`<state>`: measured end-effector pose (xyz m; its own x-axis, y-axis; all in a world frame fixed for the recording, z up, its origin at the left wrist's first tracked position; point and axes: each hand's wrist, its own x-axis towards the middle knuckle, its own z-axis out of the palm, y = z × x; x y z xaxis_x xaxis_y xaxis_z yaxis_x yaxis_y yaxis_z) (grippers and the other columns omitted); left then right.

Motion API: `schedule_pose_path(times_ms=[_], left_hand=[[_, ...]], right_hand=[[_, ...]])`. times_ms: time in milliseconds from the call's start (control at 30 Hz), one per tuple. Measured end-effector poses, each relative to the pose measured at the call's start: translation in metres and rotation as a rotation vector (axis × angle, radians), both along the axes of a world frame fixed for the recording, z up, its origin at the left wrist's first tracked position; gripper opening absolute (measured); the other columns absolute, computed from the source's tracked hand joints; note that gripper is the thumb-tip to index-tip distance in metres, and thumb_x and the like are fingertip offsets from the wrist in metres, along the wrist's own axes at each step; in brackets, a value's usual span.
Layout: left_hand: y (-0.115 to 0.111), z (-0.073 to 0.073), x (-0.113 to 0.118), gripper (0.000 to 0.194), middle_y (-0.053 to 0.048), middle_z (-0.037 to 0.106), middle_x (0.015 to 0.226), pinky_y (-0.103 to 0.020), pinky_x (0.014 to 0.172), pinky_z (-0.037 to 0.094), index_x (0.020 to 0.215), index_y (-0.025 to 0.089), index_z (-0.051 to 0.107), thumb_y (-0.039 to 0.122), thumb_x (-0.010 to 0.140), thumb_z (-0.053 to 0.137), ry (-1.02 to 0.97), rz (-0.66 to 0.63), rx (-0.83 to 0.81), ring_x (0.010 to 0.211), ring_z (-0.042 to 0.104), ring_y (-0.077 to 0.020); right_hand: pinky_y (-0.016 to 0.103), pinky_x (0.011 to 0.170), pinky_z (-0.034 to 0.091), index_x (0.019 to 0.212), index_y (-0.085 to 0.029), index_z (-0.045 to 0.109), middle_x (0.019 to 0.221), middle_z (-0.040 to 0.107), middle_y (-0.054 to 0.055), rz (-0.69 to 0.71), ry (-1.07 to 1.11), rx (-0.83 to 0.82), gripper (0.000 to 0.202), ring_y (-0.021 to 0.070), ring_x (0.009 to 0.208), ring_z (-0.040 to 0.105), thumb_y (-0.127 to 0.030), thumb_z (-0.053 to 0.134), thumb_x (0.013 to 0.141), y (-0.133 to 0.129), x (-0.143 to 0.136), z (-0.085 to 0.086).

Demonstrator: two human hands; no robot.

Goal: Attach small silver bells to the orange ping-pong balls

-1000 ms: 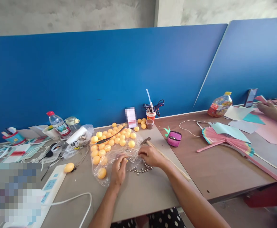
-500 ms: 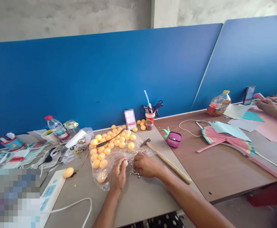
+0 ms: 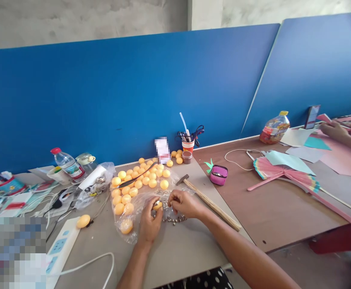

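My left hand is closed around an orange ball, which looks like a table tennis ball with a dark or shiny spot on top. Just to its right my right hand hovers with thumb and fingers pinched together; whatever may be between them is too small to make out. Beneath it lie many small shiny metal pieces, perhaps beads or little bells, partly hidden by the hand. A clear plastic bag with several orange balls spreads out beyond my left hand.
A hammer lies right of my hands, near a purple pouch. Behind stand a red cup of pens and a small jar. Leftward are a power strip and cables. A co-worker's hand holds pink paper at far right.
My right hand has lifted a little off the metal pieces, fingers drawn into a pinch. The left hand has turned slightly, showing more of the orange ball. The view has shifted slightly.
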<state>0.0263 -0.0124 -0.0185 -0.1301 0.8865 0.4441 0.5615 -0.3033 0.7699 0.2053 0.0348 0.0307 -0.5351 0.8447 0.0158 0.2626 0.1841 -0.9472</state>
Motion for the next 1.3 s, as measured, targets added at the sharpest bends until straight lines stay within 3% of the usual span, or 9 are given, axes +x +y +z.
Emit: schedule_pose_path(times_ms=[167, 300, 533, 733, 1100, 1300], left_hand=[[-0.001, -0.002, 0.000, 0.037, -0.010, 0.064, 0.120, -0.040, 0.093, 0.051, 0.118, 0.021, 0.056, 0.027, 0.082, 0.057, -0.033, 0.000, -0.086, 0.109, 0.062, -0.0238], [-0.003, 0.002, 0.002, 0.038, -0.011, 0.064, 0.119, -0.040, 0.092, 0.051, 0.118, 0.021, 0.054, 0.032, 0.082, 0.059, -0.032, -0.020, -0.143, 0.107, 0.062, -0.0240], [-0.004, 0.007, 0.005, 0.037, -0.011, 0.066, 0.118, -0.041, 0.093, 0.050, 0.116, 0.019, 0.056, 0.033, 0.081, 0.057, 0.004, 0.005, -0.166, 0.106, 0.063, -0.0242], [-0.004, 0.006, 0.006, 0.037, -0.010, 0.066, 0.118, -0.040, 0.093, 0.050, 0.118, 0.021, 0.055, 0.030, 0.082, 0.056, 0.030, -0.011, -0.169, 0.109, 0.062, -0.0236], [-0.002, -0.002, 0.004, 0.038, -0.011, 0.067, 0.117, -0.039, 0.094, 0.051, 0.119, 0.019, 0.054, 0.026, 0.082, 0.055, 0.061, -0.043, -0.106, 0.108, 0.063, -0.0223], [-0.002, -0.002, 0.004, 0.037, -0.012, 0.067, 0.117, -0.039, 0.092, 0.053, 0.118, 0.018, 0.055, 0.024, 0.082, 0.055, 0.090, -0.031, -0.090, 0.107, 0.065, -0.0227]], right_hand=[[0.020, 0.045, 0.031, 0.075, -0.018, 0.050, 0.049, 0.049, -0.009, 0.035, 0.380, -0.244, 0.007, 0.0069, 0.040, 0.041, -0.018, 0.056, 0.073, 0.002, -0.005, -0.006], [0.021, 0.049, 0.033, 0.074, -0.015, 0.058, 0.053, 0.055, -0.006, 0.119, 0.485, -0.342, 0.021, 0.0070, 0.045, 0.046, -0.033, 0.068, 0.070, 0.004, -0.008, -0.016], [0.022, 0.048, 0.031, 0.075, -0.016, 0.060, 0.054, 0.056, -0.006, 0.019, 0.467, -0.359, 0.018, 0.0077, 0.045, 0.046, -0.027, 0.069, 0.063, 0.006, -0.011, -0.022], [0.023, 0.058, 0.035, 0.071, -0.017, 0.062, 0.063, 0.057, -0.004, -0.015, 0.423, -0.255, 0.010, 0.0090, 0.058, 0.046, -0.021, 0.066, 0.063, 0.002, -0.014, -0.024], [0.024, 0.057, 0.033, 0.068, -0.016, 0.060, 0.060, 0.055, -0.003, -0.030, 0.406, -0.336, 0.021, 0.0089, 0.055, 0.043, -0.031, 0.071, 0.060, 0.004, -0.018, -0.026], [0.023, 0.057, 0.034, 0.067, -0.015, 0.061, 0.058, 0.057, -0.003, -0.014, 0.368, -0.331, 0.015, 0.0087, 0.054, 0.044, -0.028, 0.067, 0.061, 0.006, -0.018, -0.030]])
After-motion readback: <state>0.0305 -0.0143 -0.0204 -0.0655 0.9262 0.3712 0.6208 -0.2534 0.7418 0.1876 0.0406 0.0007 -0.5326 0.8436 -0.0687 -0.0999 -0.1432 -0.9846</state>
